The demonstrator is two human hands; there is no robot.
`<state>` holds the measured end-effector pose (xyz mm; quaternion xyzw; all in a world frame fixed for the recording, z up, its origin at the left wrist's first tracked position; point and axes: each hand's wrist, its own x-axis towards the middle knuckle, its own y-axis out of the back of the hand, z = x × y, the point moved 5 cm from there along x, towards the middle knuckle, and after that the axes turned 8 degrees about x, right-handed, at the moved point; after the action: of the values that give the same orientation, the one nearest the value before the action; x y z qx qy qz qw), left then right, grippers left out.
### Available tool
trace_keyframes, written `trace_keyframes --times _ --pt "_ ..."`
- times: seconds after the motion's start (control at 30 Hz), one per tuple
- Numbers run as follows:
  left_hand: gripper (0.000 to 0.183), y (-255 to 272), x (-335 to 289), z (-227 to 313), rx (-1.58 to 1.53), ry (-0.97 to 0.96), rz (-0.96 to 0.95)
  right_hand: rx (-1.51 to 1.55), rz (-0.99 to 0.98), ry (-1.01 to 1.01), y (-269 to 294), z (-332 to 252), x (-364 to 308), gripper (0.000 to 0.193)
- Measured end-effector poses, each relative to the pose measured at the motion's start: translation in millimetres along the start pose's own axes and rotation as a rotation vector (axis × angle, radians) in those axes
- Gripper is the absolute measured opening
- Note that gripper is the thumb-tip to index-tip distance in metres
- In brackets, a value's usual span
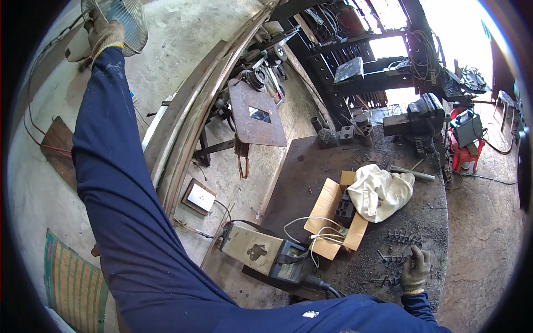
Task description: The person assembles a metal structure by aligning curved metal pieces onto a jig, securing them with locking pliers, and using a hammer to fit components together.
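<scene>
My left arm, in a dark blue sleeve, stretches to the far left. At its end my gloved left hand (104, 34) is closed on the back of an electric fan (129, 25) with a wire guard. The fingertips are partly hidden there. My gloved right hand (415, 270) rests on the workbench (300, 175) at its near right side, fingers loosely bent and apart, with nothing seen in them. Beside it lie small dark metal pieces like bolts (393, 258), and farther off a row of similar pieces (404, 238).
An opened cardboard box (355, 233) stands on the bench with a pale cloth (380, 191) beside it. A bench vise (416, 119) is at the far corner. A welding machine (261, 252) with cables sits at the bench's left edge. Long metal beams (205, 89) lean at the left.
</scene>
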<state>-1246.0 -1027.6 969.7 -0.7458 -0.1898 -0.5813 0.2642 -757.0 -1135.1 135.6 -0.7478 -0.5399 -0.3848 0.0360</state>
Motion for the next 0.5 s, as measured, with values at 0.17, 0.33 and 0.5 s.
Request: trace_keyframes --times 0.17,0.33,0.5 --pt "0.065 -2.4 0.8 -3.4 -0.029 -0.011 -0.006 0.015 -0.011 0.018 -4.3 6.0 -5.1 0.036" --pt "0.069 5.6 -4.1 -12.5 -0.037 0.098 0.016 0.021 -0.016 0.018 -4.6 7.6 -6.1 0.037" --pt "0.067 16.0 -8.8 -0.2 0.121 0.004 0.011 0.029 0.016 0.021 -0.2 5.4 -1.5 0.036"
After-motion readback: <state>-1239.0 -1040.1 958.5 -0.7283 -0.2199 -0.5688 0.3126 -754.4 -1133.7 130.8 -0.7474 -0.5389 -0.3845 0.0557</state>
